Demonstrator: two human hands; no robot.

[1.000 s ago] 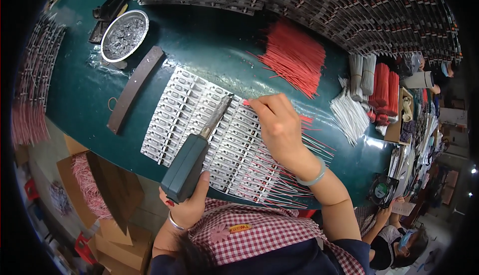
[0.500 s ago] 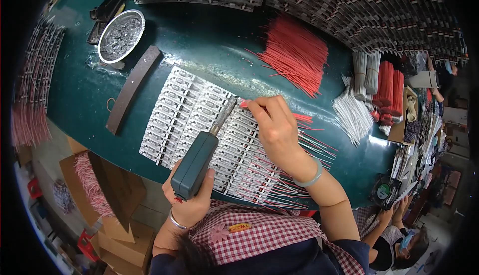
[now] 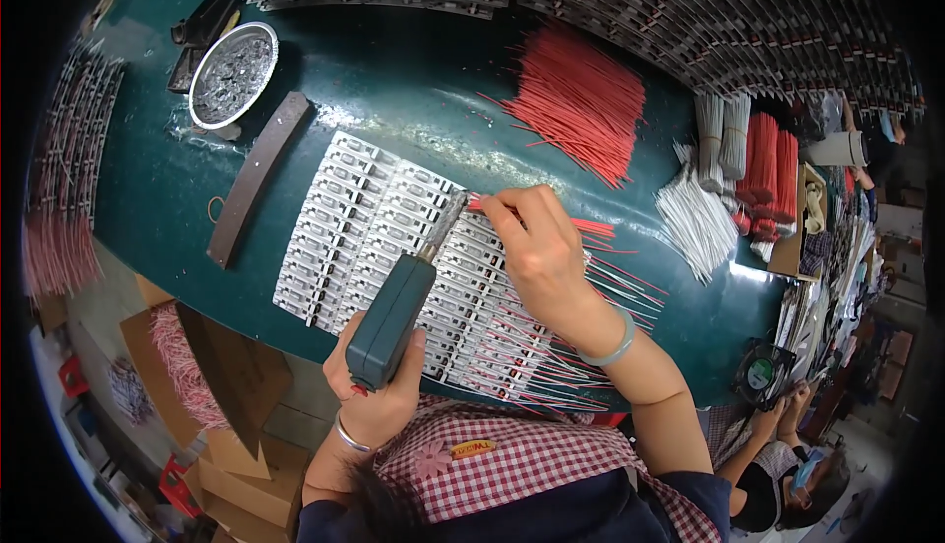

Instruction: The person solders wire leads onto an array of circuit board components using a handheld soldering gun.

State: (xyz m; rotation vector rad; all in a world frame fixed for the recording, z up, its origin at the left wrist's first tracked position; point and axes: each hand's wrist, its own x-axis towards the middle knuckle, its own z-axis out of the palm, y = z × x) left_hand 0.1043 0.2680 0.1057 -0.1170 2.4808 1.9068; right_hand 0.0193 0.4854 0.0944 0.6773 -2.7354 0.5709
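Observation:
My left hand (image 3: 379, 407) is closed around a dark green soldering gun (image 3: 392, 319). Its silvery tip reaches the far edge of a panel of white plastic holders (image 3: 369, 216) with small metal parts in rows. At that tip my right hand (image 3: 539, 253) pinches red wires (image 3: 475, 205) between thumb and fingers, their ends beside the tip. Whether wire and tip touch is too small to tell. Red and white wires (image 3: 630, 294) stick out from the panel's right side, partly under my right forearm.
A pile of red wires (image 3: 579, 100) lies beyond the panel, with white wires (image 3: 694, 218) farther right. At left are a dark curved bar (image 3: 258, 181) and a silver bowl (image 3: 199, 100) of metal scraps. Assembled strips (image 3: 748, 26) stack along the back. A co-worker's hands (image 3: 787, 410) show at lower right.
My right hand has risen slightly, and more red wire shows past its fingertips by the tip. The soldering gun's body has shifted a little to the right.

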